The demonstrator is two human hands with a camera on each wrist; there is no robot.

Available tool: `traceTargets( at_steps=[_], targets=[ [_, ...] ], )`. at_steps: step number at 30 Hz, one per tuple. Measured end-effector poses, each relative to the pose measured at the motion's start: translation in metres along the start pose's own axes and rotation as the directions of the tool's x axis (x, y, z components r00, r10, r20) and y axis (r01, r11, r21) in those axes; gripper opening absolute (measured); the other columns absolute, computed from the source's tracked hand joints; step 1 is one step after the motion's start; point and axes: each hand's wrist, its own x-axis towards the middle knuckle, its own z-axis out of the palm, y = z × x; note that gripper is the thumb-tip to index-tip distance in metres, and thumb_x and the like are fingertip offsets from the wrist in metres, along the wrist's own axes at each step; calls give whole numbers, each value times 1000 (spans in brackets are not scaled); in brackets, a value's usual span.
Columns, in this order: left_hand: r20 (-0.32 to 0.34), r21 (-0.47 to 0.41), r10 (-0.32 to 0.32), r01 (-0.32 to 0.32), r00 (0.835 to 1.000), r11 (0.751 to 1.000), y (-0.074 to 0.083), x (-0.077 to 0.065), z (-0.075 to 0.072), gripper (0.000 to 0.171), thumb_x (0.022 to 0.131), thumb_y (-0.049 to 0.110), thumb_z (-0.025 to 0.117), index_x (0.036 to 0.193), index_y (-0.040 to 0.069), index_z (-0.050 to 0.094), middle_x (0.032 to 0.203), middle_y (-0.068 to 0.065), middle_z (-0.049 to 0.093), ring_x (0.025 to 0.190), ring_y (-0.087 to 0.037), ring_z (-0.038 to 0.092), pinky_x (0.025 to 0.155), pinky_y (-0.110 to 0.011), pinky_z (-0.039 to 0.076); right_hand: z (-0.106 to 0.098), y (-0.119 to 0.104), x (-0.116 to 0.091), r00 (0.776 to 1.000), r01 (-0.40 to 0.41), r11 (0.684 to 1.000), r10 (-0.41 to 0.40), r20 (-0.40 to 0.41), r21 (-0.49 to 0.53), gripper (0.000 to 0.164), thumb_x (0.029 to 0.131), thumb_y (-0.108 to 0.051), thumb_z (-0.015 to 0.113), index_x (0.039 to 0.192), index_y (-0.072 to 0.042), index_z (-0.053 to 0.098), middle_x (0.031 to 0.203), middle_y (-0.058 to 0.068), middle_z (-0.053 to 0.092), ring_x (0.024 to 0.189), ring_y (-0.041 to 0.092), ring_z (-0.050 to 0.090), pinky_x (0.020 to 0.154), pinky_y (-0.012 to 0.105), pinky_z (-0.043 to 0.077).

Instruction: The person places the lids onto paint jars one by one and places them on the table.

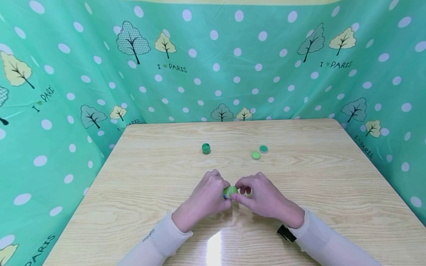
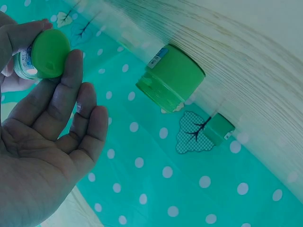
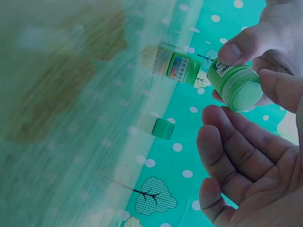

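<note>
Your left hand [image 1: 210, 193] grips a light-green jar [image 1: 227, 192], your right hand [image 1: 265, 196] pinches its lid [image 3: 246, 96], a second jar [image 2: 176, 78], seemingly lidless, beyond your left fingers in the wrist views alone, two caps [image 1: 256, 155] past your right fingers in the head view alone

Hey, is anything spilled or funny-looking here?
Nothing looks spilled or broken. One funny thing: the light green jar in the left hand tips sideways toward the right hand, while the darker green jar on the table stands upright.
</note>
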Motion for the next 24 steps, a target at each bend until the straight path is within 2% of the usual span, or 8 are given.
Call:
traceTargets(
  at_steps=[8,14,20,24],
  targets=[
    [1,-8,-8,8,1000,1000,1,-1,1,29,63,20,75,55,26,48,52,19,46,73,-9,47,71,-25,40,2,1,0,1000,-11,1000,11,7,6,22,89,-43,63,73,-27,65,55,-21,47,45,-4,38,61,28,34],
    [4,0,-7,7,1000,1000,1,0,1,32,63,21,75,54,25,45,50,18,41,75,-10,47,72,-26,40,3,2,-1,1000,-14,1000,14,9,6,29,91,-44,59,66,-31,57,49,-21,42,42,-4,35,59,27,35],
    [11,-4,-19,19,1000,1000,1,-1,1,29,63,22,76,55,24,48,51,18,43,75,-9,47,74,-27,41,3,2,-1,999,-44,999,44,16,13,31,92,-47,57,68,-28,63,50,-21,44,43,-4,38,58,26,37],
    [7,-1,-19,19,1000,1000,0,-1,1,25,63,22,77,58,24,52,55,18,50,74,-9,47,74,-26,41,1,1,-1,997,-82,997,82,-6,12,29,90,-50,58,81,-24,68,61,-18,52,52,0,45,61,26,38]
  ],
)
